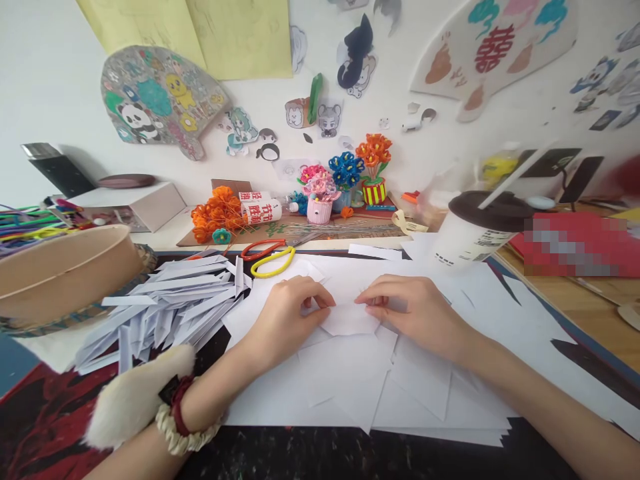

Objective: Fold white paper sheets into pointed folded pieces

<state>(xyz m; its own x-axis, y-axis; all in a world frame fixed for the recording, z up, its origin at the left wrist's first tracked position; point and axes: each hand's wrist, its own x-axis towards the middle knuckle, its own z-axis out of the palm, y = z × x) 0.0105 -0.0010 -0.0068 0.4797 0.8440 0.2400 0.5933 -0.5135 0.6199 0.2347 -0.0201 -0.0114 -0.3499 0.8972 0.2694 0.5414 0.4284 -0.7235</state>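
Observation:
Both hands pinch a small piece of white paper [350, 321] over the middle of the desk. My left hand [293, 313] grips its left side between thumb and fingers. On the opposite side, my right hand [407, 307] holds it in the same kind of pinch. The paper's upper edge looks folded over. Beneath lie several loose white paper pieces [350, 380] on larger white sheets [280, 407]. To the left of my left hand is a heap of narrow folded paper strips [175, 300].
Scissors with red and yellow handles [273, 265] lie behind my left hand. A lidded cup with a straw [470, 230] stands at the back right. A beige bowl [70, 267] is at the left. Pipe-cleaner flowers [320, 183] line the wall. A fluffy white object [140, 400] touches my left wrist.

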